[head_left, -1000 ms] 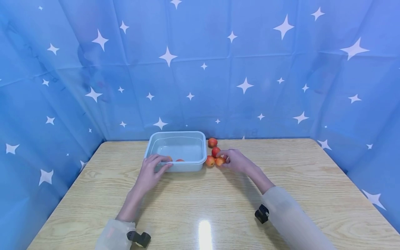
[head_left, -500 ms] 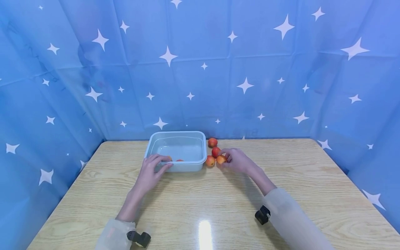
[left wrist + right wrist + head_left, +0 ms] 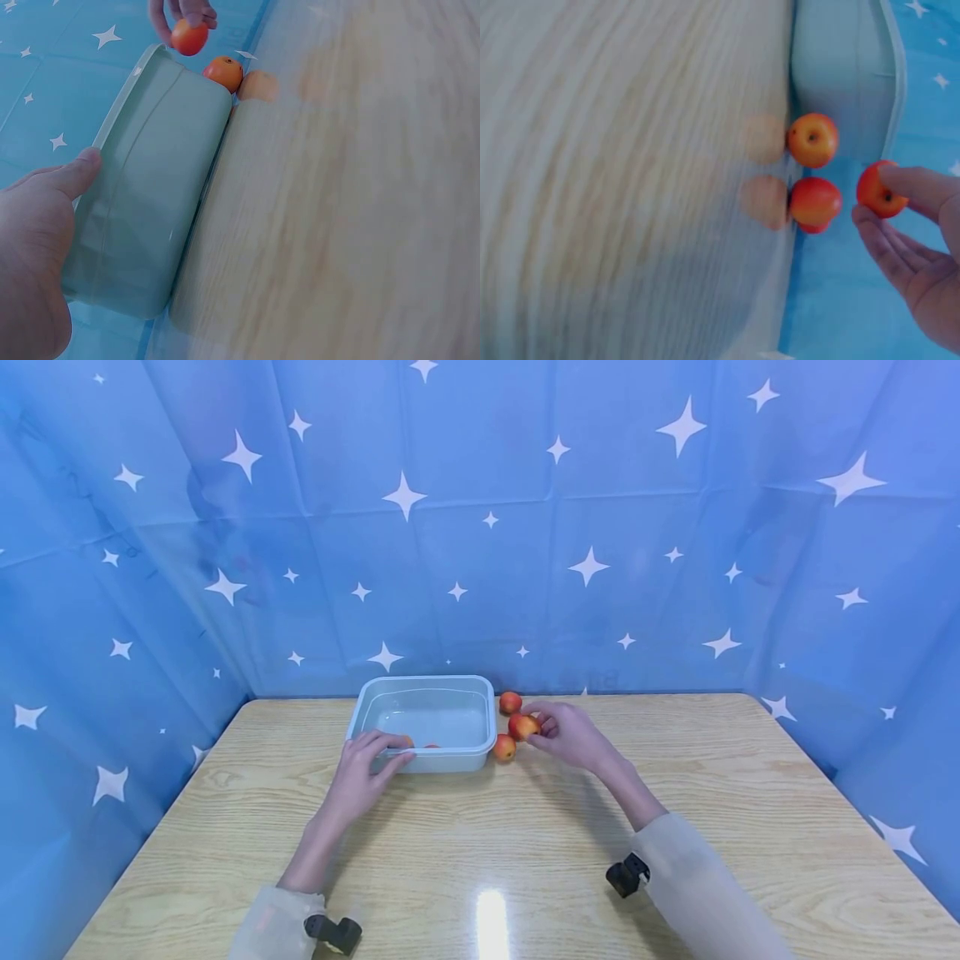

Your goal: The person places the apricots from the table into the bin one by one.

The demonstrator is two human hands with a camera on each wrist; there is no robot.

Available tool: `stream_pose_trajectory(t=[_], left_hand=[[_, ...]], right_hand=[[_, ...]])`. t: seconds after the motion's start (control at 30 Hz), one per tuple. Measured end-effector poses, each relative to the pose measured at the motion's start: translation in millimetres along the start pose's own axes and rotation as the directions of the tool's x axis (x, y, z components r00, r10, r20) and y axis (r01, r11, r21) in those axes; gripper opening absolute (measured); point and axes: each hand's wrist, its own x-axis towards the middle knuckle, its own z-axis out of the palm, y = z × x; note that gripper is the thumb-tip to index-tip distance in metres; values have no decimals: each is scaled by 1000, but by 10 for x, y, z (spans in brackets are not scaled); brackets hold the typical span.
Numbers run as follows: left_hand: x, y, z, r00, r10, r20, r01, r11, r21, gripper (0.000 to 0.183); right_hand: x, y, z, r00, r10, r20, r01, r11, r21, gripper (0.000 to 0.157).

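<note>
My left hand [image 3: 358,779] grips the near rim of a pale blue plastic container [image 3: 450,762], thumb on its outer wall in the left wrist view. Just inside that rim, two red-orange fruits [image 3: 431,746] show only partly. To the container's right, my right hand [image 3: 573,737] pinches a small red-yellow apple [image 3: 882,189] between thumb and fingers, raised off the table. Other small apples lie by the container's right side: a front one [image 3: 812,140], a back one [image 3: 510,702], and a red one [image 3: 815,201] partly covered by the held apple in the head view.
The wooden table [image 3: 480,827] has a bright glare spot [image 3: 492,922] near its front edge. A blue curtain with white stars [image 3: 480,552] hangs behind the table and at both sides. Each sleeve carries a small black camera [image 3: 628,875].
My right hand has lifted one apple from the group and moved it up and slightly away from the front apple. My left hand stays on the container's rim.
</note>
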Motion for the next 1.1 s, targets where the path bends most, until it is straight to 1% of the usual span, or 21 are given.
stream_pose_trajectory(t=[0.17,0.4,0.67,0.83,1.1], left_hand=[[4,-5,5,1000,2,-3,-2,1000,2,16],[7,5,-3,1000,-3,3,3,1000,0,16],[3,-1,-1,1000,4,3,-4,1000,-5,16],[4,-6,1,1000,6,0,-6,1000,-2,16],[4,4,-7,1000,-6,8,6,1000,-1,16]], right_hand=[[20,-61,-9,999,-4,-36,5,1000,31,45],[45,-174,-10,998,27,-54,-25,999,36,43],[107,-298,30,996,2,-93,5,997,73,40],[142,-361,66,995,-6,-103,16,996,88,36],[195,-456,107,993,-33,-113,45,993,106,36]])
